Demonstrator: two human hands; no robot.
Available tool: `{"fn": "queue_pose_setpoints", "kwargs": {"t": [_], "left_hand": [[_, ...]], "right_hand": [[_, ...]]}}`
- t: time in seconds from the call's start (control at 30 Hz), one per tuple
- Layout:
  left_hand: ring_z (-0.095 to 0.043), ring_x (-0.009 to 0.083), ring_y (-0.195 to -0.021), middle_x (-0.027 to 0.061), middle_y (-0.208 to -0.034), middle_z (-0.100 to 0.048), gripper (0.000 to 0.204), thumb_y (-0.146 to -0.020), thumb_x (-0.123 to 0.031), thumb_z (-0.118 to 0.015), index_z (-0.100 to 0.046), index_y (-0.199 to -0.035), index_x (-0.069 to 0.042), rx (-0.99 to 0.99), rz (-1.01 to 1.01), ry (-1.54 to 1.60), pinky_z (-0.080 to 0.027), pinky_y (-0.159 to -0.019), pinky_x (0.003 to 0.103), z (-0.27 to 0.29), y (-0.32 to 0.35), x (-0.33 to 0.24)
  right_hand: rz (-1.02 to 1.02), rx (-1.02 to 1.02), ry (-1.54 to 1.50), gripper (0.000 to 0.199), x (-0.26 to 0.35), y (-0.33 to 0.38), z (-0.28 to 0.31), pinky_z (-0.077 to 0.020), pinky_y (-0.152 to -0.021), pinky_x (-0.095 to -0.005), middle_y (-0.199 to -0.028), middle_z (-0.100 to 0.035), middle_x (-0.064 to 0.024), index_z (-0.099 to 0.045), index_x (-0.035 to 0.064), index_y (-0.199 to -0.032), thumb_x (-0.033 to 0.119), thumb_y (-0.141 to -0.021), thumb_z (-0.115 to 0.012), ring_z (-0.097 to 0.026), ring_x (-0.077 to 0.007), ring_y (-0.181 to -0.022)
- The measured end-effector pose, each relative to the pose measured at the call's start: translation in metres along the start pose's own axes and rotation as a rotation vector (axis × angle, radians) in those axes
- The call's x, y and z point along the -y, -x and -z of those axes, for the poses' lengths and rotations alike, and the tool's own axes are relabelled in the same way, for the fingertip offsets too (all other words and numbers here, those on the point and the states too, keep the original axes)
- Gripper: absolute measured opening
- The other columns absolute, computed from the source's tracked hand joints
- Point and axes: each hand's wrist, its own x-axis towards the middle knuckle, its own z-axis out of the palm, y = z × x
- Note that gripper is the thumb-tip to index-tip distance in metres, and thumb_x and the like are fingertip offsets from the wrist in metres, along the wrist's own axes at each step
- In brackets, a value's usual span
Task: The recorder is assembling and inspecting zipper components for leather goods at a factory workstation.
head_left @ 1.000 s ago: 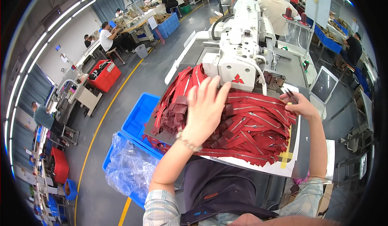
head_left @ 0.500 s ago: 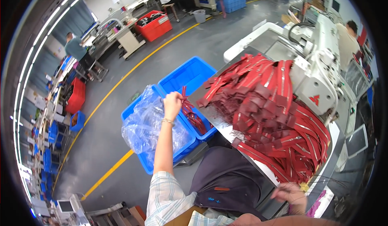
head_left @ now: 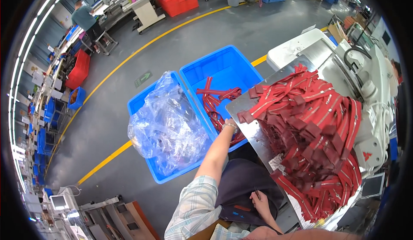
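My left hand (head_left: 230, 122) reaches down into the right blue bin (head_left: 202, 68), beside the metal tabletop's edge. Its fingers are hidden, so what it holds cannot be seen. Several red zippers (head_left: 209, 99) lie loose in that bin, close to the hand. Over my lap my right hand (head_left: 260, 203) is closed around a thin dark tool (head_left: 257, 193), its kind too small to tell. A big heap of red zippers (head_left: 309, 132), with dark red fabric ends, covers the metal tabletop (head_left: 241, 107) to the right.
A left blue bin (head_left: 157, 177) holds crumpled clear plastic bags (head_left: 167, 124). Behind the zipper heap stands a white sewing machine (head_left: 370, 149). A person (head_left: 84, 18) works at a far bench. Red crates (head_left: 177, 1) stand beyond the yellow floor line (head_left: 129, 59).
My left hand has moved down and right, and the red zippers it held up now lie in the bin. My right hand has come from the table's near edge to my lap. The view has shifted.
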Motion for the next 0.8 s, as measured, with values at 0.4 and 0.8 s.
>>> {"fn": "queue_pose_setpoints", "kwargs": {"t": [0.4, 0.8], "left_hand": [[-0.057, 0.0182, -0.097, 0.0069, -0.101, -0.063, 0.026, -0.087, -0.021, -0.041, -0.061, -0.100, -0.012, 0.231, 0.409, -1.175, -0.035, -0.081, 0.035, -0.067, 0.055, -0.100], [-0.060, 0.0225, -0.094, 0.0132, -0.097, -0.063, 0.029, -0.082, -0.029, -0.050, -0.060, -0.098, -0.007, 0.019, 0.382, -0.720, -0.040, -0.079, 0.038, -0.059, 0.042, -0.071]], "right_hand": [[-0.225, -0.093, -0.082, 0.022, 0.007, -0.034, 0.007, -0.0213, -0.037, -0.0183, -0.055, -0.039, 0.0045, -0.052, 0.0046, -0.077, 0.022, -0.090, -0.052, -0.030, -0.0020, -0.042], [-0.202, -0.036, -0.155, 0.020, 0.009, -0.039, 0.000, -0.0201, -0.037, -0.0181, -0.054, -0.037, 0.0052, -0.051, 0.0045, -0.080, 0.022, -0.090, -0.052, -0.029, -0.0017, -0.041]]}}
